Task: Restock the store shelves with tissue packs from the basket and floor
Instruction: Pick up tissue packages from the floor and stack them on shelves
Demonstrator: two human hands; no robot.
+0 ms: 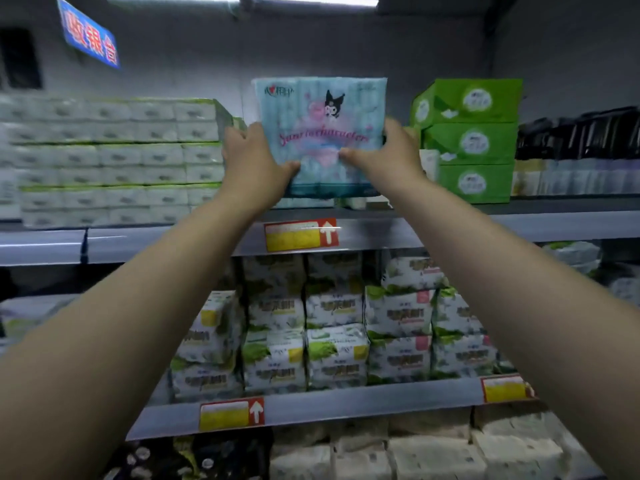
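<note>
Head view, both bare arms raised toward the top shelf [363, 233].

Left hand [254, 164] at roughly 10 o'clock of frame centre, right hand [384, 157] at roughly 1 o'clock. Between them: one light-blue tissue pack [322, 133] with a cartoon character and pink script on its front. Pack stands upright, front face toward the camera, lower edge at or just above the top shelf; contact with the shelf cannot be told.

Left hand: fingers wrap the pack's left edge, thumb pressed across the lower front face. Right hand: fingers curl around the right edge, thumb pressed on the front at mid-height. Both hands clamp the pack from opposite sides.

Neighbours on the top shelf: at 9 o'clock of the pack, a tall block of white stacked packs [114, 161] with green trim, just beside the left hand. At 3 o'clock, three green boxes [474, 143] stacked one on another, near the right hand. Farther toward 3 o'clock, dark packages [581, 133], blurred.

Red-and-yellow price tag [300, 235] on the shelf lip, at 6 o'clock of the pack.

Middle shelf [346, 403]: green-and-white packs [332, 327] in rows, two high.

Blue hanging sign [88, 34] with red characters at 10 o'clock of the frame.
</note>
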